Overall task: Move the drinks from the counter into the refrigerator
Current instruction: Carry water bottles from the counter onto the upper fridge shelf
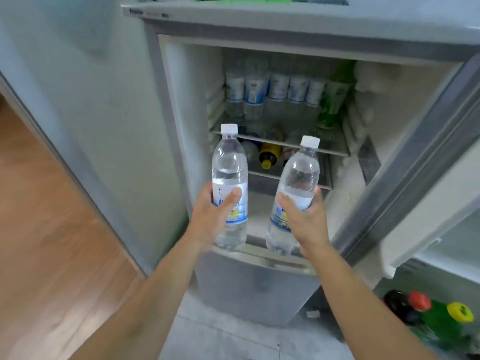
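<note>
1. The left hand (211, 214), left of centre in the frame, wraps a clear water bottle (230, 188) at its label, thumb across the front. The bottle stands upright, cap up.
2. The right hand (302, 219), right of centre, grips a second bottle (296, 193) the same way. This one tilts slightly, its cap leaning toward the fridge (259, 24).
3. Both bottles are held in the air just in front of the open compartment, their bases low over its front sill. Neither rests on a shelf yet.
4. Holding at the label keeps the weight low in each palm and leaves the caps free to lead into the opening, which seems the reason for the grip.
5. The upper wire shelf (335, 152), in the upper middle of the frame, carries a row of upright bottles and looks full. Below it, drinks lie on their sides, one with a yellow cap (266, 164).
6. The open door (415, 157) swings to the right of the frame.
7. More drinks (441, 318) wait at the lower right corner, so the task is likely partway done.
</note>
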### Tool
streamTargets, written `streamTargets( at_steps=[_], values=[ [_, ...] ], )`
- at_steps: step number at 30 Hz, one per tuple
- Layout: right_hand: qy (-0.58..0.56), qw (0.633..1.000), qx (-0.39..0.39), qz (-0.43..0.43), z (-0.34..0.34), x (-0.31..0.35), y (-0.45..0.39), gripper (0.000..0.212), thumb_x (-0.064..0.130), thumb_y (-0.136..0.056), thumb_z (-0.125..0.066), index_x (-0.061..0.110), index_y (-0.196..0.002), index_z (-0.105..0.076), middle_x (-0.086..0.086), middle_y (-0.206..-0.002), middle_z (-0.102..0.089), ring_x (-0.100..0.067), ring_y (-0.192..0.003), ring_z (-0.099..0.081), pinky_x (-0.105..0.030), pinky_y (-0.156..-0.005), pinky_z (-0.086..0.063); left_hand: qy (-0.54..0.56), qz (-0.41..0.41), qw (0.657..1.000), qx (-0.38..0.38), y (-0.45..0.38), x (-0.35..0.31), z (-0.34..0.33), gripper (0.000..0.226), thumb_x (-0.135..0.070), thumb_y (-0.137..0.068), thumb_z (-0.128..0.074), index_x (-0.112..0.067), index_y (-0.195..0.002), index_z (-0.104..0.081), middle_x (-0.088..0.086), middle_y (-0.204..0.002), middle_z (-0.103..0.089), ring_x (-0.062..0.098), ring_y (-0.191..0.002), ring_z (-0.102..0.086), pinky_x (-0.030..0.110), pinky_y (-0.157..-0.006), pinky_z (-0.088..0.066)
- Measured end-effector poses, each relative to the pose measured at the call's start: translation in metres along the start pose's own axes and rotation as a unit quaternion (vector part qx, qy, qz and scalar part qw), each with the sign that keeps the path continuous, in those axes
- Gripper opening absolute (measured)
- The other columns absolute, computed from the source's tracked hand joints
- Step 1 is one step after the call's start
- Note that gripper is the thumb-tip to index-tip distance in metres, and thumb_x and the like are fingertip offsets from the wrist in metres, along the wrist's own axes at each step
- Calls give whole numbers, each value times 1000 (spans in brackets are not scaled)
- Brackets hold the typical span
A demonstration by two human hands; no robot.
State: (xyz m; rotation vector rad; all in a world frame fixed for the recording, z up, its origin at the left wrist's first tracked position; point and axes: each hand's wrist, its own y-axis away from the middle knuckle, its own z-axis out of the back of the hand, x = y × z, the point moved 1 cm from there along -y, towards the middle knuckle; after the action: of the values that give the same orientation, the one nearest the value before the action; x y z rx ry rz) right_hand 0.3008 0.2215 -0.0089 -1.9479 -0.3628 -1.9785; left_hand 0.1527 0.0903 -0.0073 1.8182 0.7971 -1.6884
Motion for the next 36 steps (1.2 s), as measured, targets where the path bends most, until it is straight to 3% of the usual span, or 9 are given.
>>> streamTargets(
  at_steps=[7, 12, 17, 20, 22, 25, 29, 33, 36],
  values=[
    [-102, 990, -83, 51, -16, 50, -108, 44, 34, -71, -80, 38, -105, -52, 10, -104, -69, -7, -92, -70, -28, -79, -58, -44, -74, 996, -8, -109, -50, -35, 18, -32, -86, -75, -32, -99, -62, -16, -88, -74, -2, -82, -71, 14, -66, -54],
    [-122, 983, -115, 81, -20, 70, -175, 54, 26, -79, -81, 31, -123, -49, 14, -106, -64, 10, -85, -65, -8, -62, -51, -12, -85, 996, -12, -177, -67, -73, 32, -33, -85, -76, -17, -111, -65, -2, -101, -74, 12, -93, -73, 28, -77, -60],
    [-75, 984, -130, 100, -22, 72, -228, 79, 32, -81, -79, 23, -147, -36, 0, -139, -55, -16, -124, -57, -39, -103, -51, -18, -101, 995, -10, -236, -70, -102, 16, -31, -86, -75, -28, -96, -63, -8, -98, -72, 5, -88, -72, 26, -73, -59],
    [-55, 984, -120, 118, -23, 71, -253, 87, 30, -82, -79, 24, -151, -28, 1, -148, -46, -17, -133, -48, -40, -109, -44, -26, -122, 992, -24, -271, -70, -117, 18, -22, -86, -75, -23, -97, -60, -4, -99, -69, 6, -88, -69, 30, -77, -57],
    [-34, 986, -111, 121, -28, 68, -269, 81, 23, -83, -79, 24, -149, -32, 7, -140, -49, -14, -128, -49, -30, -102, -42, -38, -125, 991, -11, -290, -69, -123, 31, -21, -87, -75, -17, -111, -57, 0, -111, -66, 12, -99, -66, 35, -88, -55],
    [-8, 988, -112, 108, -37, 65, -290, 75, 15, -84, -77, 19, -146, -37, 6, -131, -51, -18, -127, -50, -27, -101, -39, -132, -147, 980, -6, -311, -67, -127, 50, -27, -86, -76, -10, -128, -53, 5, -127, -62, 14, -110, -60, 25, -89, -47],
    [24, 990, -100, 95, -54, 66, -316, 76, 18, -85, -77, 12, -148, -35, -8, -146, -49, -22, -131, -48, -25, -102, -37, -195, -169, 966, 10, -336, -61, -128, 51, -30, -86, -75, -9, -127, -53, 11, -128, -62, 22, -115, -60, 31, -89, -48],
    [39, 993, -96, 58, -67, 66, -333, 59, 23, -82, -80, 5, -133, -55, -14, -136, -60, -24, -119, -58, -21, -91, -40, -234, -163, 958, 22, -350, -53, -126, 64, -28, -83, -77, -9, -136, -46, 12, -135, -57, 27, -124, -55, 28, -90, -44],
    [55, 993, -76, 74, -68, 59, -339, 49, 25, -83, -80, 8, -125, -61, -4, -121, -66, -17, -109, -62, -11, -73, -45, -329, -224, 917, -26, -345, -43, -119, 74, -35, -77, -81, -8, -136, -45, 16, -132, -55, 33, -124, -53, 41, -97, -48]
  ],
)
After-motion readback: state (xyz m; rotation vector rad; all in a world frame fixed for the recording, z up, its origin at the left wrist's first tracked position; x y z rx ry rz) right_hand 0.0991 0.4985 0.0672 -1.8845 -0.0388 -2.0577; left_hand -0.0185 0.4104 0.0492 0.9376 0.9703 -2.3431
